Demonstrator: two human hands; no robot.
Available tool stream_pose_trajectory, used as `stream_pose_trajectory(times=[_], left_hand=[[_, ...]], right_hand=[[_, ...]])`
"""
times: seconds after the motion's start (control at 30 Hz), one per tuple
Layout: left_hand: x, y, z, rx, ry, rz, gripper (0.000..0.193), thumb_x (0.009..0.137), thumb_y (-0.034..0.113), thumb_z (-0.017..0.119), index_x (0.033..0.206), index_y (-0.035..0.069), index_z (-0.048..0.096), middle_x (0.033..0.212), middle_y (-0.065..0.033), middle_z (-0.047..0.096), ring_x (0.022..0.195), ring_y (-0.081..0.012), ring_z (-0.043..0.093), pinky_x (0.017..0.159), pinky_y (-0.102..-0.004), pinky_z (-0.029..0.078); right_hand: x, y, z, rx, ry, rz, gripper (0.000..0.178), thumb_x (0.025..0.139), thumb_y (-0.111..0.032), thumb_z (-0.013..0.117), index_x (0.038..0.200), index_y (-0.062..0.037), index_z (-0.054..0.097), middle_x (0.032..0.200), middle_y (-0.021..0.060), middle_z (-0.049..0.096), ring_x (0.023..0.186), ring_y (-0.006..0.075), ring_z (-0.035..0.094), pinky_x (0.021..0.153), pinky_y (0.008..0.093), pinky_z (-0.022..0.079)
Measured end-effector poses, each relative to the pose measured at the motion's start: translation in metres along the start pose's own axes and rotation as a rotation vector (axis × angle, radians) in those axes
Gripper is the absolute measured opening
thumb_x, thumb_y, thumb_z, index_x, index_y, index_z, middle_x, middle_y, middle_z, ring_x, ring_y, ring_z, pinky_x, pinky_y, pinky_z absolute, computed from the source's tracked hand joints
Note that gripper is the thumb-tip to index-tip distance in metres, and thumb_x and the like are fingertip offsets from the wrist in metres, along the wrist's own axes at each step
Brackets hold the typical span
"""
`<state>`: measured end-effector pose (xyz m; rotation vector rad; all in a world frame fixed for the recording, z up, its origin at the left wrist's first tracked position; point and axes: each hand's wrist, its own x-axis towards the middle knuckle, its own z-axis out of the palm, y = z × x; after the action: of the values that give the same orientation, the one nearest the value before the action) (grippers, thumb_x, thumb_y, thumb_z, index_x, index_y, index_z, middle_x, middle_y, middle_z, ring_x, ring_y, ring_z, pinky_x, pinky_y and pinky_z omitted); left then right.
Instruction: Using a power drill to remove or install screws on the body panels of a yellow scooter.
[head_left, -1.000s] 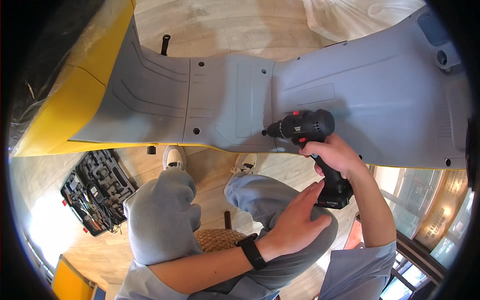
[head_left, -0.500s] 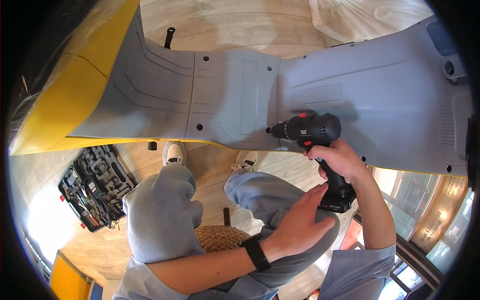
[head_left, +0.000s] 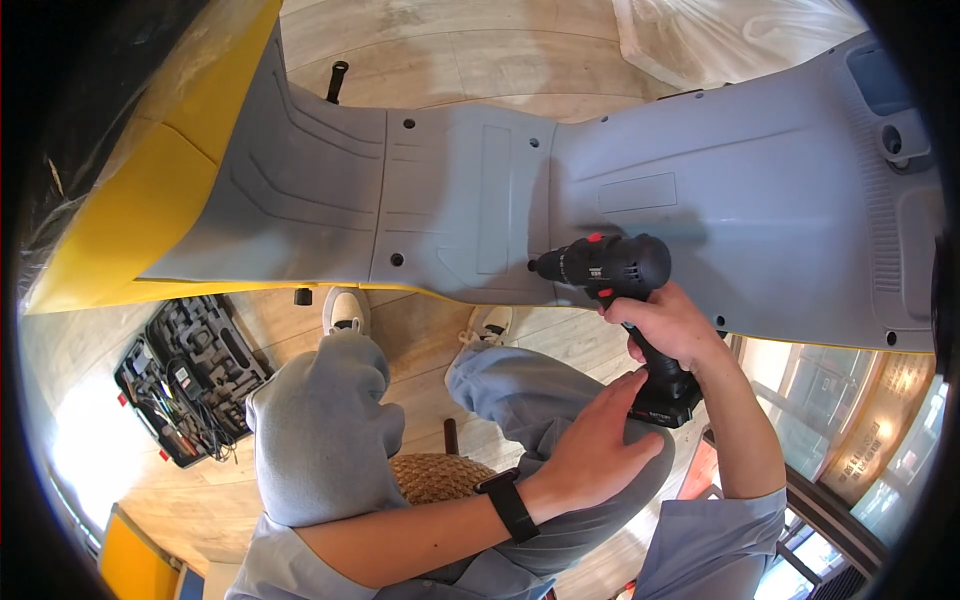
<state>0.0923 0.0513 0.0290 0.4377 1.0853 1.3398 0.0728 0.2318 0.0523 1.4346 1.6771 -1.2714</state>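
A black cordless drill with red accents is in my right hand, the fingers wrapped around its grip. Its nose points left and meets a dark screw hole near the front edge of the grey scooter floor panel; whether the bit is seated in a screw is hidden. My left hand, its fingers stretched out, lies against the battery base of the drill. Other dark holes dot the panel. The grey seat-side body panel extends right, and yellow bodywork curves up at left.
An opened tool case with a charger, cable and hand tools lies on the floor at left. Under me is a woven stool seat. Clear plastic sheeting covers something at the far right. A black peg sticks out beyond the panel.
The drill and my right hand have shifted very slightly left and down in the view, along with the panel. My left hand stays against the battery base.
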Motion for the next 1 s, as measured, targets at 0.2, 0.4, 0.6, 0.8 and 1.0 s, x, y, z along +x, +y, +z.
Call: stream_pose_trajectory(times=[0.2,0.4,0.6,0.8,1.0], left_hand=[[0.0001,0.002,-0.0005,-0.018,0.007,-0.014,0.075,0.088,0.026,0.06,0.149,-0.004,0.028,0.15,-0.0217,0.037,0.14,-0.0317,0.038,0.114,-0.037,0.031],[-0.001,0.0013,-0.0012,-0.023,0.013,-0.01,0.075,0.088,0.026,0.06,0.148,-0.005,0.029,0.15,-0.0228,0.037,0.14,-0.0319,0.037,0.114,-0.0369,0.03],[-0.0007,-0.0024,0.0006,-0.012,0.029,0.008,0.075,0.088,0.025,0.06,0.148,-0.005,0.029,0.15,-0.0227,0.037,0.14,-0.0325,0.038,0.114,-0.0376,0.03],[-0.0022,0.0006,-0.0003,0.008,0.025,0.004,0.074,0.088,0.025,0.06,0.148,-0.005,0.029,0.149,-0.0226,0.038,0.139,-0.0333,0.039,0.114,-0.0383,0.031],[-0.0009,0.0006,0.0004,-0.008,0.025,0.002,0.074,0.088,0.026,0.06,0.147,-0.005,0.03,0.148,-0.0226,0.039,0.138,-0.0331,0.04,0.114,-0.0384,0.031]], right_hand=[[-0.0006,-0.0014,0.0009,-0.02,0.002,-0.001,0.032,0.074,-0.016,0.065,0.101,0.0,0.059,0.072,0.0041,0.052,0.05,0.0148,0.053,0.048,0.0329,0.043],[0.0005,0.0007,0.0018,-0.005,-0.005,-0.016,0.032,0.074,-0.016,0.066,0.101,-0.0004,0.059,0.073,0.0038,0.052,0.049,0.0146,0.052,0.048,0.032,0.043],[-0.0007,-0.001,0.001,0.04,0.008,-0.003,0.03,0.075,-0.016,0.066,0.1,0.0,0.058,0.072,0.0031,0.051,0.048,0.0141,0.052,0.046,0.0318,0.041],[-0.0013,0.0002,0.0014,0.034,-0.008,0.009,0.03,0.075,-0.016,0.067,0.098,-0.0002,0.057,0.071,0.0027,0.05,0.048,0.014,0.052,0.044,0.0314,0.04],[0.0003,0.0039,0.0001,0.017,0.01,0.006,0.027,0.075,-0.014,0.066,0.098,-0.0004,0.06,0.084,0.0042,0.062,0.047,0.0137,0.051,0.044,0.0295,0.041]])
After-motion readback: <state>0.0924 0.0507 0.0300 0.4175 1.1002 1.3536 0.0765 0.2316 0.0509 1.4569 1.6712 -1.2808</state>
